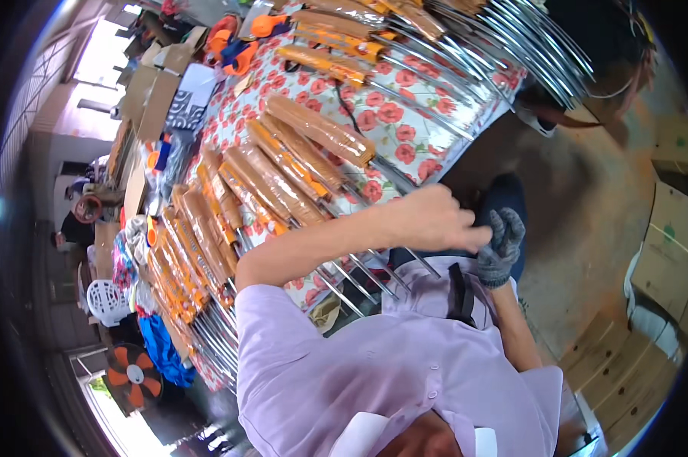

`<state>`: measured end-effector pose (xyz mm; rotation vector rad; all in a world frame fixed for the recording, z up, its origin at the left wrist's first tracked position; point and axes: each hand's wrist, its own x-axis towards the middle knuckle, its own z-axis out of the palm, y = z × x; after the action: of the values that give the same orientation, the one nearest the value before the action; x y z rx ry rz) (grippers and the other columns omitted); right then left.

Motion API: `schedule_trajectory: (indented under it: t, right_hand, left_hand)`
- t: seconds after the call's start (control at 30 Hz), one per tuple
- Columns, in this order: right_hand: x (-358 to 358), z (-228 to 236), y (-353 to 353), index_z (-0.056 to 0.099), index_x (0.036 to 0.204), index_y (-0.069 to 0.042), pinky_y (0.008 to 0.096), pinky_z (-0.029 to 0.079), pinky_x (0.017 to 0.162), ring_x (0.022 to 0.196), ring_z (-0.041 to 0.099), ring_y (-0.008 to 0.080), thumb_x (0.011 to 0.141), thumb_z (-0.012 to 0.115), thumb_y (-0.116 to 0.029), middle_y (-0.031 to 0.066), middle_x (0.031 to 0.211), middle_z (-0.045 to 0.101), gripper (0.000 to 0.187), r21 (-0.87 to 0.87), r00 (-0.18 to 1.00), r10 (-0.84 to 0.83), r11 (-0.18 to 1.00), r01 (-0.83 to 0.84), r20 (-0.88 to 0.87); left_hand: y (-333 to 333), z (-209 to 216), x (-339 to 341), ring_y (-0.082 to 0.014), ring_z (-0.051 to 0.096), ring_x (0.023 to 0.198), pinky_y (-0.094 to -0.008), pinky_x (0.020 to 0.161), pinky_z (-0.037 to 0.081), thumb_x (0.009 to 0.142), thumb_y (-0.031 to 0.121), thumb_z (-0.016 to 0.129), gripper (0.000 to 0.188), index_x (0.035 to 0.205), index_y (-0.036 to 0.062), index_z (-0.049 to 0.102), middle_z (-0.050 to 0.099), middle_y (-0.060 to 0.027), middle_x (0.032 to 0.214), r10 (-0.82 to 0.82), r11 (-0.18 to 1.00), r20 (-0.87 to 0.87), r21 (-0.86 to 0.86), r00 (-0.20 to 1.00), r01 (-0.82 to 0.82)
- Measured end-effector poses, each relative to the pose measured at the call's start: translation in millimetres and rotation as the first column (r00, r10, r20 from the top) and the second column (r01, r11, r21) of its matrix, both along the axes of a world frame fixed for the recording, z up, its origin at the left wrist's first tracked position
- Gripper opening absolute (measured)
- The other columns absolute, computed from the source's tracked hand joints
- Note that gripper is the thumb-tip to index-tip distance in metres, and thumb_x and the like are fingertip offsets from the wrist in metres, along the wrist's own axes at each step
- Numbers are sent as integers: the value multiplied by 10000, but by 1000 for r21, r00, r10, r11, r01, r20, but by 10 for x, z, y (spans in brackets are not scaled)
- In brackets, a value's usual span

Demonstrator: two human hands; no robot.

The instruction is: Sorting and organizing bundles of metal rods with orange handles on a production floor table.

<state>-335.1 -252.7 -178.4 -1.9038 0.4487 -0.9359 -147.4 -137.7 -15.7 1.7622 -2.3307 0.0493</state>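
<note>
While the left hand (435,219) is bare and extends across from the left, the right hand (504,240) wears a grey glove (496,268), and the two come together in front of the body. The glove lies just to the right of the left fingertips; its long axis runs from the cuff, nearer the body, out to the fingers, so the left forearm (321,244) lies nearly square to it. The left fingers are bent toward the glove (whether they pinch it or merely touch it, I cannot tell). The right fingers are partly curled, with no object showing in them.

On the cloth (405,133), the bundles (317,129) lie to the left, their rods (393,174) slanting in toward the body; the left hand is nearer to them. As I judge it, the sideways meeting of left fingertips and glove matters most.
</note>
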Motion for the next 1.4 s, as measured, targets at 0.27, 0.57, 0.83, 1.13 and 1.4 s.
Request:
schedule_trajectory:
  t: [0.27,0.57,0.83,1.13,1.4]
  right_hand:
    - [109,-190,151,724,1268,-152,520,442,1077,1262,532,405,790,794,-219,160,1332,545,488,-423,937,299,837,-347,-179]
    - [50,-212,-49,746,1191,-138,511,473,1033,1201,576,404,833,764,-232,150,1330,577,371,-330,951,184,907,-261,-248]
    - [119,-390,-148,727,1206,-100,424,503,996,1174,617,353,926,726,-281,156,1302,614,333,124,909,77,992,-28,-410]
    - [265,-234,-257,700,1269,-103,417,493,1016,1211,597,342,926,724,-262,152,1325,602,379,-22,935,-144,989,145,-325]
    - [243,-105,-356,658,1305,-74,412,483,1033,1222,590,356,908,747,-217,165,1330,592,432,1,936,-220,973,229,-273]
  left_hand:
    - [1049,-78,122,-132,627,695,-323,583,422,881,216,609,283,1163,188,617,530,39,756,24,972,142,230,990,-56]
    - [987,201,217,-279,670,918,-401,749,534,885,306,730,305,1138,137,696,646,-58,931,236,799,-331,601,914,12]
    - [-286,-431,1276,-297,655,1031,-378,865,540,886,256,755,360,1206,111,676,666,-88,1122,423,874,-79,-228,903,-429]
    - [-755,-501,873,-263,677,890,-367,755,540,831,84,805,157,948,46,708,701,-67,953,204,970,-370,-45,906,-237]
    - [-935,-404,411,-227,671,735,-316,629,519,805,-3,815,196,955,11,691,685,-77,877,196,978,-601,58,775,-203]
